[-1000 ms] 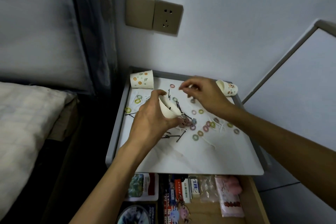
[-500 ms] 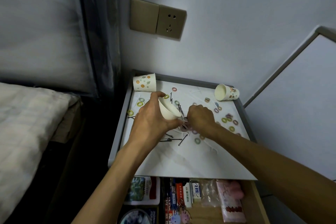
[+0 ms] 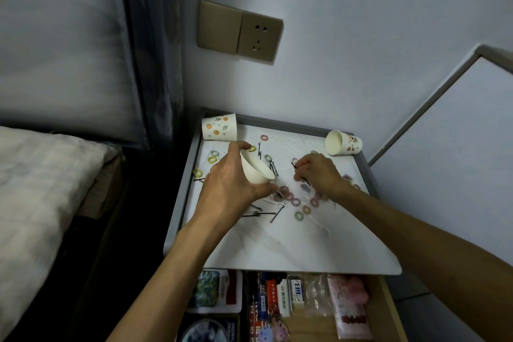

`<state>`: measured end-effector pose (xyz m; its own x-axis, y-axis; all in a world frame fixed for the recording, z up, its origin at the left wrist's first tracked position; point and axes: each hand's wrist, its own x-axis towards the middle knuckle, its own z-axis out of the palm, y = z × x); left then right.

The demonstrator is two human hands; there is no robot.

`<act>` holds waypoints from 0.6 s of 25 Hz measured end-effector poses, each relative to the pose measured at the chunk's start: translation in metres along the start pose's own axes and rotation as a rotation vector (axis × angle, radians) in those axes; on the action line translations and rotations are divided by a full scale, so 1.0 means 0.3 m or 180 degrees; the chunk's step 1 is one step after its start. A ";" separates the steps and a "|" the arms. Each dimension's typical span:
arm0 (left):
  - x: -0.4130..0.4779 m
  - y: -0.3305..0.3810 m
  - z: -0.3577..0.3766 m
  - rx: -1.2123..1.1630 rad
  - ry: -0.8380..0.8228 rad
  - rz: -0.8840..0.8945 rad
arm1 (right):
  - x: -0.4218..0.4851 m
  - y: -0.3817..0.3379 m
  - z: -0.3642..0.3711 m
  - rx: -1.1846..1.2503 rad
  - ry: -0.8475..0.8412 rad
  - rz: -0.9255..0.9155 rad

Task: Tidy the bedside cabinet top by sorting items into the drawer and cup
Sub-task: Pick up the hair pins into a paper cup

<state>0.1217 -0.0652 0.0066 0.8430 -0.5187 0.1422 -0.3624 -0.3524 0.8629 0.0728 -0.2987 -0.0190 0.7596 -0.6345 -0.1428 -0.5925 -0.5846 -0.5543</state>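
On the cabinet top (image 3: 277,244), the right hand (image 3: 319,175) has drawn away from the cup (image 3: 256,169) since half a second ago and pinches what looks like a black pin (image 3: 293,166). The left hand (image 3: 230,189) still grips that cup, tilted. Pack labels in the open drawer (image 3: 388,302) are too blurred to read; rings (image 3: 299,215), loose pins (image 3: 274,216), a spotted cup (image 3: 219,127) and a tipped cup (image 3: 344,143) lie around.

Drawer (image 3: 389,303): far part beneath cabinet top (image 3: 277,247), near part beyond the bottom edge.
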 end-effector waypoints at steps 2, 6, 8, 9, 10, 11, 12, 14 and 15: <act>0.001 0.006 -0.002 -0.0013 -0.0021 -0.0038 | 0.013 -0.001 -0.004 0.0112 0.0053 -0.0068; 0.009 0.010 -0.015 -0.0134 -0.0053 -0.0220 | 0.065 -0.052 0.017 -0.0275 0.0035 -0.0113; 0.008 0.010 -0.019 -0.0201 -0.0071 -0.0259 | 0.087 -0.080 0.049 -0.0503 0.0034 -0.0095; 0.008 0.011 -0.021 -0.0232 -0.0079 -0.0267 | 0.095 -0.091 0.067 -0.0559 0.0052 -0.0056; 0.008 0.013 -0.022 -0.0242 -0.0083 -0.0265 | 0.100 -0.100 0.082 -0.0585 0.0084 -0.0009; 0.008 0.013 -0.023 -0.0242 -0.0082 -0.0262 | 0.101 -0.108 0.096 -0.0606 0.0112 0.0038; 0.010 0.012 -0.024 -0.0254 -0.0086 -0.0265 | 0.104 -0.116 0.108 -0.0637 0.0121 0.0067; 0.014 0.010 -0.026 -0.0310 -0.0108 -0.0289 | 0.103 -0.132 0.126 -0.0870 0.0115 0.0042; 0.014 0.008 -0.026 -0.0303 -0.0111 -0.0285 | 0.101 -0.140 0.132 -0.1112 0.0148 -0.0006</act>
<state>0.1274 -0.0623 0.0130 0.8554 -0.5158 0.0471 -0.2455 -0.3237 0.9137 0.1313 -0.2734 -0.0326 0.7525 -0.6509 -0.1002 -0.6532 -0.7184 -0.2393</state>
